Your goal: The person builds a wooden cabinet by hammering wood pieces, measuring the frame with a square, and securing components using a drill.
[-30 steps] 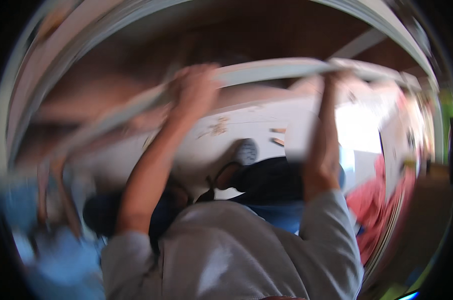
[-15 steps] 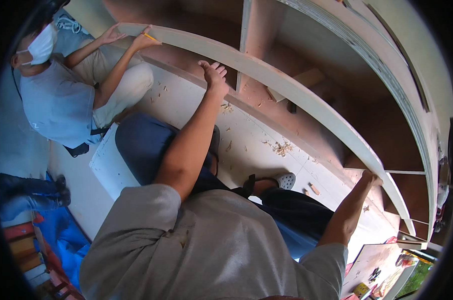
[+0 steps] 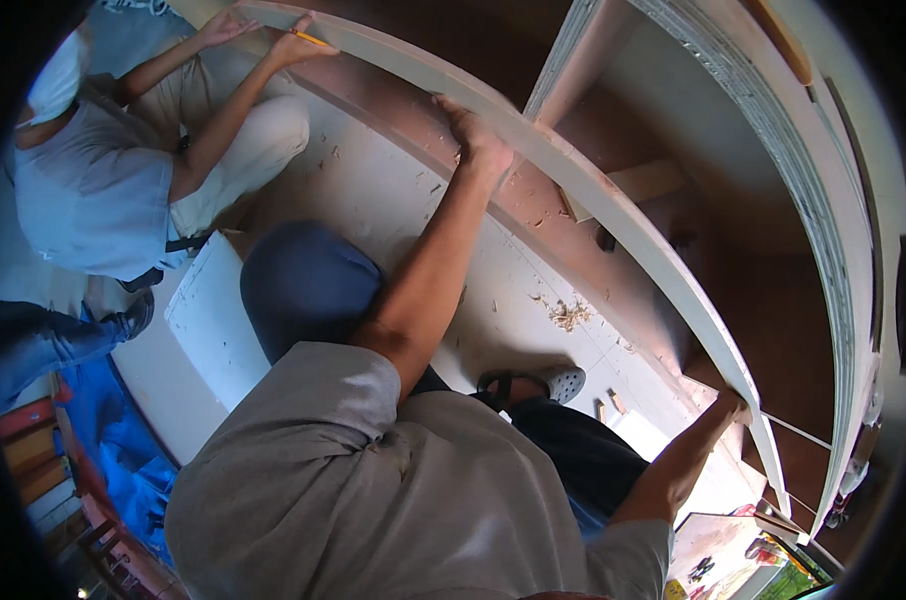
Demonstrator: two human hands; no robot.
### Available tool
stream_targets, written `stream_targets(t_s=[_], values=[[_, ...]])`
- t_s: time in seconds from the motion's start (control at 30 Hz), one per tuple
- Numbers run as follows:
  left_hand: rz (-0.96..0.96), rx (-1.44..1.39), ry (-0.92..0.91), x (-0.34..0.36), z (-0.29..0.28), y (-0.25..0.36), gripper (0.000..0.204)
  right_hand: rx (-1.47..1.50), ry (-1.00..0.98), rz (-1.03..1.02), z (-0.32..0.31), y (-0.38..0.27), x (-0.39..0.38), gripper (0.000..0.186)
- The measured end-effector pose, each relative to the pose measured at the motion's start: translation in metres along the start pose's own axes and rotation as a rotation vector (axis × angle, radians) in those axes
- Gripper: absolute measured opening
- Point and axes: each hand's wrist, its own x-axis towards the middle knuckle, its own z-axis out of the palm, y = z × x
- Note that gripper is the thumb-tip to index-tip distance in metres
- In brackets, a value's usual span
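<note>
Person, seen from above: grey short-sleeved T-shirt (image 3: 373,500), loose and creased, sleeves ending above the elbows; both forearms bare, with no watch, glove or ring visible on the left hand (image 3: 478,140) or the right hand (image 3: 733,405). Dark blue trousers (image 3: 308,285) cover the knees. One foot wears a grey perforated sandal (image 3: 563,382) with a dark strap.

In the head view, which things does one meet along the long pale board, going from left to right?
Co-worker's hand with a yellow pencil → left hand gripping the long pale board → wood shavings lying below it → right hand at the board's end.
</note>
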Motion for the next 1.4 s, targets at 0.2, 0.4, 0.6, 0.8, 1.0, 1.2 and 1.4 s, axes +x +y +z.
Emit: stream_targets(t_s=[0.2, 0.4, 0.6, 0.8, 1.0, 1.2, 1.4], values=[[0.214, 0.117, 0.129, 0.021, -0.003, -0.009, 0.080, -0.045, -0.040, 0.008, 0.003, 0.012, 0.013, 0.044], [0.164, 0.066, 0.368, 0.013, 0.022, 0.022, 0.082, -0.029, -0.092, 0.052, 0.005, 0.017, 0.015, 0.046], [-0.054, 0.329, 0.551, -0.025, 0.073, 0.073, 0.096, -0.118, -0.191, 0.064, -0.025, 0.043, 0.025, 0.048], [0.018, 0.404, 0.727, -0.020, 0.082, 0.052, 0.099, -1.180, -0.329, -0.707, -0.031, 0.052, 0.056, 0.050], [-0.009, 0.173, 0.656, -0.015, 0.086, 0.051, 0.088, -0.304, -0.240, 0.034, -0.003, 0.041, 0.025, 0.048], [0.090, 0.003, 0.318, 0.042, 0.042, 0.099, 0.084, -0.165, -0.172, 0.301, 0.004, 0.027, -0.021, 0.048], [0.125, 1.207, 0.178, -0.144, -0.049, -0.063, 0.062, -0.514, -0.075, 0.575, -0.110, -0.015, -0.071, 0.048]])
